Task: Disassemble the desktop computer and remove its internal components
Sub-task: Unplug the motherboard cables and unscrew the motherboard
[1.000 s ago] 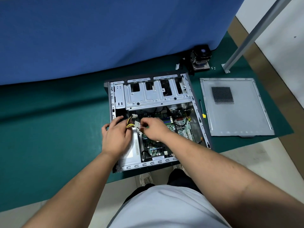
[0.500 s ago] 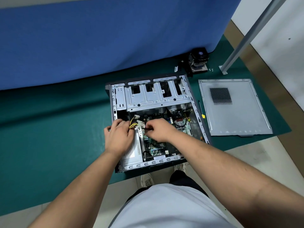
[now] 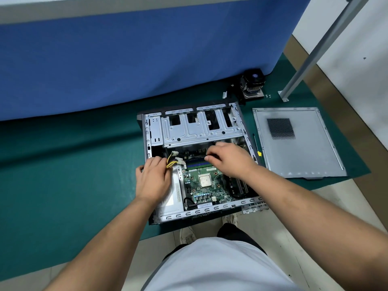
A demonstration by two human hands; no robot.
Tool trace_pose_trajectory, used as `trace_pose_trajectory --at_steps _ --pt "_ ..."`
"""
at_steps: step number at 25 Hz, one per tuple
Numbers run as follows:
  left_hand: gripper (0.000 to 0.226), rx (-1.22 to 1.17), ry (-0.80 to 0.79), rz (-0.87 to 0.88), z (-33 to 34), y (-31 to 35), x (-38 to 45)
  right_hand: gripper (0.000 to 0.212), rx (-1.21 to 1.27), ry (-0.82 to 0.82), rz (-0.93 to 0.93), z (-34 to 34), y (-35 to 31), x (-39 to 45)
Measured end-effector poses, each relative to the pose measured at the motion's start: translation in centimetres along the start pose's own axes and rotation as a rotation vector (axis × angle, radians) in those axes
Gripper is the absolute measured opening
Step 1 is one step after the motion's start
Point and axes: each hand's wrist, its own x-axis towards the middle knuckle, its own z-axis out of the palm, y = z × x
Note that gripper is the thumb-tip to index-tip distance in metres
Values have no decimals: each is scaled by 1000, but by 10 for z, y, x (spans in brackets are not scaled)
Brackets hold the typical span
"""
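Both hands are sunk in the open metal case (image 3: pixel 190 131) on the green mat (image 3: pixel 63 175): yellow-black cables (image 3: pixel 171 162) are gripped by the left hand (image 3: pixel 153 181); the right hand's (image 3: pixel 230 158) curled fingertips are hidden over the motherboard (image 3: pixel 206 185), its grip unclear.

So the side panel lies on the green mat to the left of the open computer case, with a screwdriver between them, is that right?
Not quite. The head view shows the side panel on the green mat to the right of the open computer case, not the left. The rest holds: the screwdriver lies between panel and case.
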Motion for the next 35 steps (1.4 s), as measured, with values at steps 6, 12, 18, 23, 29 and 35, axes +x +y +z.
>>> trace_pose_trajectory --at_steps 6,12,18,23,29,35 --pt "7 -77 50 -20 -1 2 -2 24 12 -68 200 -32 21 3" --pt "16 193 118 52 3 5 -8 22 468 135 251 -67 -7 32" --pt "18 -32 77 57 -4 19 -2 17 504 97 -1 -100 -78 84" --pt "14 -243 166 -149 -11 39 12 23 454 9 -62 -111 -124 111" --pt "27 -387 242 -292 -14 36 19 35 337 2 -66 -109 -133 122" --pt "43 -517 440 -357 -38 27 31 36 101 -9 -171 -101 -134 126"
